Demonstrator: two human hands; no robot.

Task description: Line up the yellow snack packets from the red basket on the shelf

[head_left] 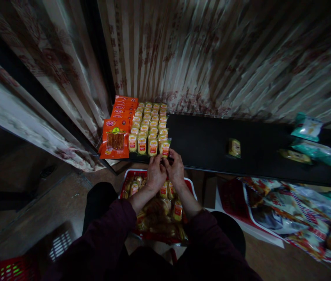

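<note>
My left hand (155, 173) and my right hand (176, 169) meet at the front edge of the black shelf (197, 142). Their fingertips pinch the lower end of a small wrapped cake (164, 148) with a yellow and red label. It stands at the front of the rightmost of several rows of wrapped cakes (153, 117), overlapping one behind another. Left of these rows lie overlapping orange snack bags (115, 138). Below my forearms, between my knees, a red basket with a white rim (194, 189) holds more wrapped cakes (177, 210), partly hidden by my arms.
A single wrapped piece (234, 148) lies farther right on the shelf, with teal packets (307, 127) beyond it. A patterned curtain (200, 58) hangs behind. At lower right stands a container of large bags (288, 207); a red crate (10, 269) is at lower left.
</note>
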